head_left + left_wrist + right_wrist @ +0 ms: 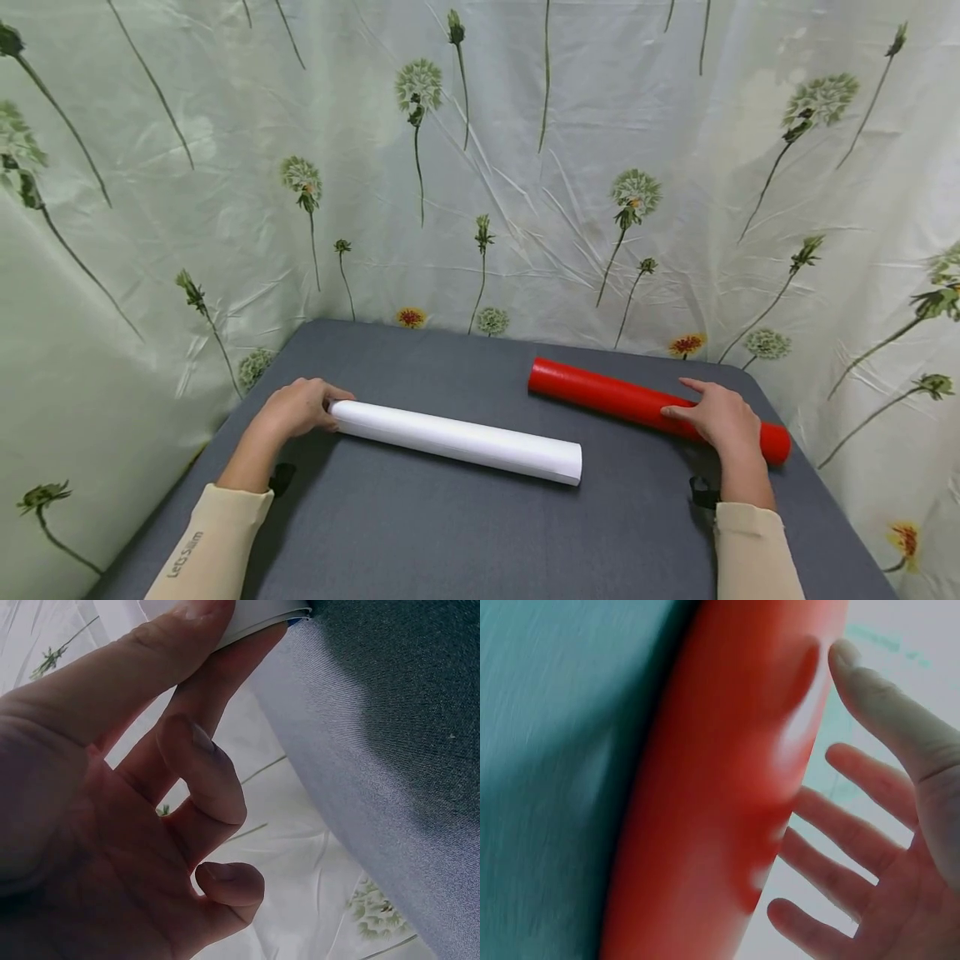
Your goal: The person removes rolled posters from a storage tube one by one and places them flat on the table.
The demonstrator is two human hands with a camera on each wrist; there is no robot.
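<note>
A white roll (457,440), paper-like, lies slanting across the middle of the grey table. At its left end my left hand (298,407) pinches the rim between thumb and fingers; in the left wrist view the thumb lies on the white end (259,616) and the lower fingers curl loosely away from it. Farther back on the right lies a glossy red roll (600,392). Over its right half is my right hand (723,421), fingers spread. The right wrist view shows the fingers extended beside the red roll (705,787), not wrapped round it; whether they touch it I cannot tell.
The grey table (450,533) has rounded far corners. A pale curtain (510,183) with a dandelion print hangs behind it and along both sides. Dark wrist straps (703,493) show beneath the forearms, by the beige sleeves (753,554).
</note>
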